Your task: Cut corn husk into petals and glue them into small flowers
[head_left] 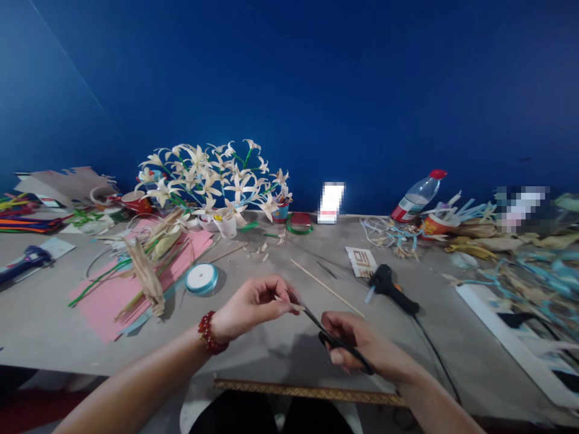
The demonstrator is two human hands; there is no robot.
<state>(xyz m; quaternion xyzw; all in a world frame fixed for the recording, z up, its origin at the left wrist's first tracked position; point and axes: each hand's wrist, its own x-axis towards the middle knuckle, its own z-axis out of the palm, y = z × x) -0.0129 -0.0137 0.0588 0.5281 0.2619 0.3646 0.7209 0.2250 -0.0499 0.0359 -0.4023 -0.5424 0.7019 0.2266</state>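
Note:
Near the table's front middle, my left hand (265, 304), with a red bead bracelet at the wrist, pinches a small pale piece of husk (292, 305) between thumb and fingers. My right hand (350, 343) is closed round the black handles of the scissors (335, 340). The scissor blades point up and left and reach the pale piece at my left fingertips. Whether the blades are parted is too blurred to tell. A thin wooden stick (325, 287) lies just beyond both hands.
White husk flowers (210, 181) stand at the back left. Pink paper (104, 307) with husks and a ribbon spool (201, 279) lie left. A black glue gun (393, 290), a tilted bottle (418, 196) and a white power strip (511, 349) are right.

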